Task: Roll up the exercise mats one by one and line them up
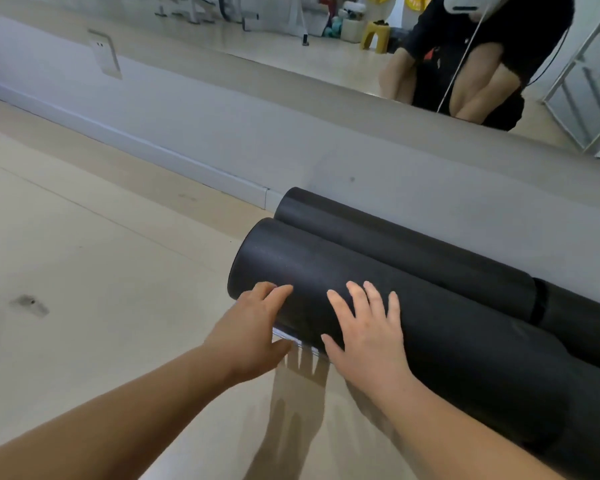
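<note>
Two rolled black exercise mats lie side by side on the floor along the wall. The near mat (447,327) is the thicker roll and touches the far mat (413,251), which rests against the wall base. My left hand (253,337) touches the near roll close to its left end, fingers straight. My right hand (368,334) lies flat on top of the same roll, fingers spread. Both rolls run off the right edge of the view.
A grey wall base (187,133) carries a mirror (326,57) that reflects a person in black, a yellow stool and gym gear. A wall socket (103,51) sits at the upper left. Pale wooden floor (84,289) stretches to the left.
</note>
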The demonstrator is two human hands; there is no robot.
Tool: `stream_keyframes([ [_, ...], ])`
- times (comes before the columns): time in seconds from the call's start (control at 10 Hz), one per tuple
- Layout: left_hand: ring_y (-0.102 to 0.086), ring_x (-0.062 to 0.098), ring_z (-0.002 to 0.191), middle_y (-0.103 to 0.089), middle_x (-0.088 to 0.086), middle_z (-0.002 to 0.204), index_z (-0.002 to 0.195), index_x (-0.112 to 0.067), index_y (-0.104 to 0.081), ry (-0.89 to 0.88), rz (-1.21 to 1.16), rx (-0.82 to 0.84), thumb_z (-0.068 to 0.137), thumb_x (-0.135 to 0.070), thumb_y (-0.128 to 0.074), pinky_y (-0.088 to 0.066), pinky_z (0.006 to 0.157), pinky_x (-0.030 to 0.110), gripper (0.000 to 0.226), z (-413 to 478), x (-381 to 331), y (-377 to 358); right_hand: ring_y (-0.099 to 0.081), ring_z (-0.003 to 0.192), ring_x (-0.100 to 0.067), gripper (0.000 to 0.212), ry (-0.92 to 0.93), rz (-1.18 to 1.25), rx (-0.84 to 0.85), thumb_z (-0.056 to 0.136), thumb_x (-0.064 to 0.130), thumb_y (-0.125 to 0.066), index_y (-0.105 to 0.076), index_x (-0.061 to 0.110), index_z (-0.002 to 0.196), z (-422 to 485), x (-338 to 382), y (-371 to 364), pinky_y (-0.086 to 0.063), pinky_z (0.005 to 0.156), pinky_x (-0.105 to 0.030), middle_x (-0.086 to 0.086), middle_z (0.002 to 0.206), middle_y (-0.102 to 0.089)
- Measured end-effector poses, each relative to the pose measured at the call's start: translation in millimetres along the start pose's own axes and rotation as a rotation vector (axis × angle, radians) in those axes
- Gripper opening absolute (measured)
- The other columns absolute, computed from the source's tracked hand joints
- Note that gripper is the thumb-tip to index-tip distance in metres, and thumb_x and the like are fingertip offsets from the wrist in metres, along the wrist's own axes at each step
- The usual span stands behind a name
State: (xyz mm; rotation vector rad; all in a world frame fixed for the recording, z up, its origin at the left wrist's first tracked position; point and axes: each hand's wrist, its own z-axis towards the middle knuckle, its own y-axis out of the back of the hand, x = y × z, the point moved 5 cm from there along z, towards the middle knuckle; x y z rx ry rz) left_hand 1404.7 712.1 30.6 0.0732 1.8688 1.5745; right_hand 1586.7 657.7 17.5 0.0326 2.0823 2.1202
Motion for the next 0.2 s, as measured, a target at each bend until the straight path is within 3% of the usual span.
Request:
stream_keyframes([
  [0.1, -0.040, 0.018, 0.149, -0.032, -0.008, 0.167, 0.165, -0.036, -0.017, 0.120, -0.064, 0.050, 0.095, -0.048, -0.072, -0.039, 0.118, 0.034, 0.090, -46, 46, 25, -0.032, 0.151, -0.023, 0.066, 0.043, 0.172, -0.018, 0.102, 0.053, -0.049, -0.028, 0.031, 0.161, 3, 56, 15, -0.020, 0.127, -0.049, 0.002, 0.159, -0.040],
  [0.2, -0.042, 0.019, 0.146, -0.036, -0.004, 0.165, 0.166, -0.032, -0.014, 0.172, -0.031, 0.074, 0.096, -0.050, -0.069, -0.041, 0.117, 0.035, 0.091, -84, 88, 53, -0.051, 0.130, -0.015, 0.059, -0.073, 0.332, 0.004, 0.103, 0.049, -0.050, -0.034, 0.031, 0.157, -2, 98, 25, -0.044, 0.108, -0.036, 0.009, 0.143, -0.052],
])
